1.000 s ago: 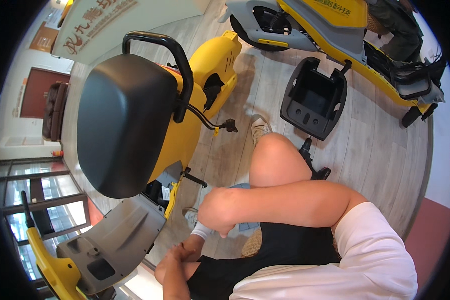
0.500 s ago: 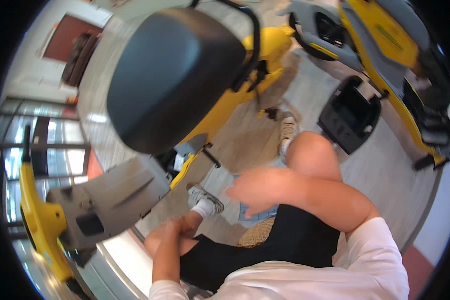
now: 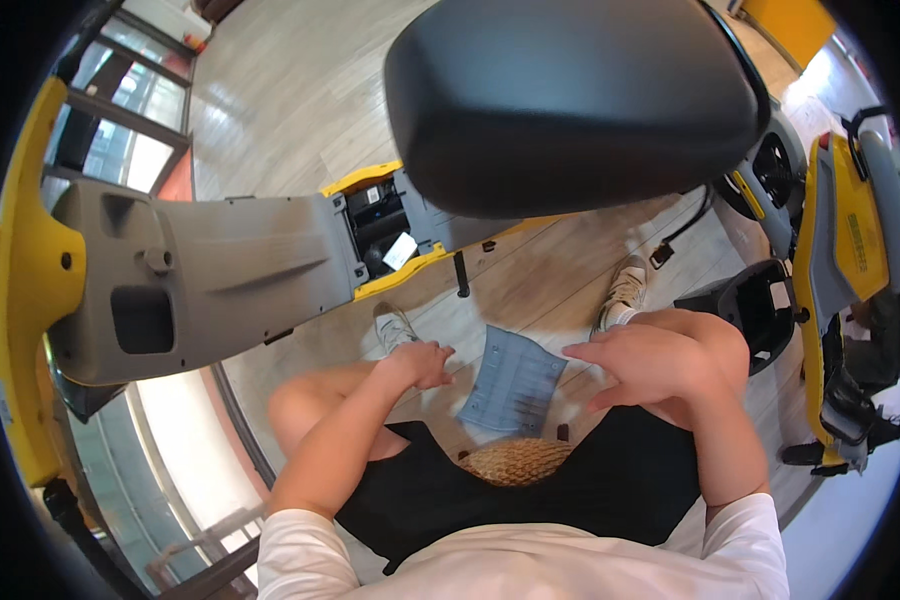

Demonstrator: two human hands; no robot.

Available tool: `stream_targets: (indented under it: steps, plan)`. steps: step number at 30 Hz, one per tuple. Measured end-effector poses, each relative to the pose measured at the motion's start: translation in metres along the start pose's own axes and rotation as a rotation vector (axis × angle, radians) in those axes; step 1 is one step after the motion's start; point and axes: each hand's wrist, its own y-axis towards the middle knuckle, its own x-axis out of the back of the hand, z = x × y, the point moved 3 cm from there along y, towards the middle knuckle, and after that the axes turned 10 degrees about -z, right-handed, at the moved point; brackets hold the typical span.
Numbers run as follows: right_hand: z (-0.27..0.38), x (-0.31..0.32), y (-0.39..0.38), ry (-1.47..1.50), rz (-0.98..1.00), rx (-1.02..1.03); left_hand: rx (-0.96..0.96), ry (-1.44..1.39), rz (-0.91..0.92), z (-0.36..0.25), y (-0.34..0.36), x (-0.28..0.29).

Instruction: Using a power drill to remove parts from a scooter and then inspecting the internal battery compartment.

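A grey-blue plastic panel (image 3: 515, 385) lies on the floor between my feet. Just left of it hovers my left hand (image 3: 425, 364), fingers loosely bent and apart, holding nothing. To the panel's right, my right hand (image 3: 642, 362) is over my right knee, thumb and fingers spread and nothing in them. Neither hand appears to touch the panel. In front of me stands a yellow and grey scooter with a black seat (image 3: 580, 110) and a grey front shield (image 3: 240, 250). Its floorboard has an uncovered compartment (image 3: 378, 225) showing dark parts and a white label.
A woven straw stool (image 3: 518, 462) is under me. On the right are a black open storage bin (image 3: 765, 310) and another yellow and grey scooter (image 3: 850, 235). A pedal-like stand (image 3: 662, 255) hangs below the seat. Glass doors (image 3: 120, 110) are at the far left.
My view has swung, bringing the scooter's floor compartment and the whole panel into sight. My right hand has moved right, off the panel area; my left hand has lifted from my left leg.
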Motion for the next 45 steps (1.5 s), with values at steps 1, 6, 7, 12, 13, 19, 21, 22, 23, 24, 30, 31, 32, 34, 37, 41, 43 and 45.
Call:
stream_targets:
  steps: [1,6,7,12,13,19,21,22,23,24,30,31,32,34,37,41,43,45]
  plan:
    - [-0.001,0.0,0.003,-0.023,0.019,-0.035,0.007,-0.022,0.003,0.001,-0.002,0.003]
    - [-0.001,0.01,0.015,-0.083,0.058,-0.124,-0.134,0.032,-0.019,-0.037,-0.011,0.015]
    - [-0.004,0.011,0.018,-0.082,0.074,-0.118,-0.195,-0.009,-0.044,-0.05,-0.017,0.017]
    - [-0.004,0.021,0.04,-0.104,0.159,-0.113,-0.321,-0.236,-0.055,-0.063,-0.039,0.007]
    - [-0.008,0.022,0.043,-0.098,0.16,-0.159,-0.299,-0.179,-0.017,-0.061,-0.04,0.009]
    - [-0.007,0.018,0.057,-0.11,0.197,-0.174,-0.182,0.011,-0.01,-0.048,-0.043,-0.006]
    - [-0.008,0.016,0.06,-0.1,0.204,-0.147,-0.19,-0.02,-0.014,-0.05,-0.046,-0.01]
    - [-0.009,0.015,0.06,-0.092,0.206,-0.127,-0.228,-0.07,-0.035,-0.053,-0.048,-0.009]
    - [-0.01,0.013,0.06,-0.09,0.209,-0.125,-0.265,-0.12,-0.056,-0.056,-0.05,-0.009]
    - [-0.012,0.012,0.059,-0.089,0.21,-0.133,-0.263,-0.121,-0.054,-0.056,-0.05,-0.01]
    - [-0.019,0.005,0.056,-0.084,0.176,-0.143,-0.147,-0.112,-0.023,-0.034,-0.04,-0.014]
    - [-0.021,0.004,0.054,-0.087,0.139,-0.139,-0.105,-0.055,-0.047,-0.027,-0.038,-0.012]
    - [-0.019,0.006,0.053,-0.089,0.134,-0.137,-0.062,0.003,-0.071,-0.021,-0.038,-0.011]
    - [-0.017,0.009,0.052,-0.034,0.163,-0.209,0.02,-0.003,-0.114,-0.01,-0.032,-0.019]
    - [-0.016,0.009,0.048,0.006,0.139,-0.207,0.386,-0.166,-0.16,0.035,-0.026,-0.012]
    - [-0.023,0.011,0.034,-0.005,0.101,-0.219,0.843,-0.416,-0.476,0.141,-0.042,0.003]
    - [-0.031,0.012,0.026,0.031,0.079,-0.241,1.039,-0.769,-0.579,0.165,-0.05,-0.017]
    - [-0.025,0.014,0.028,0.036,0.069,-0.24,1.247,-1.126,-0.687,0.208,-0.058,-0.07]
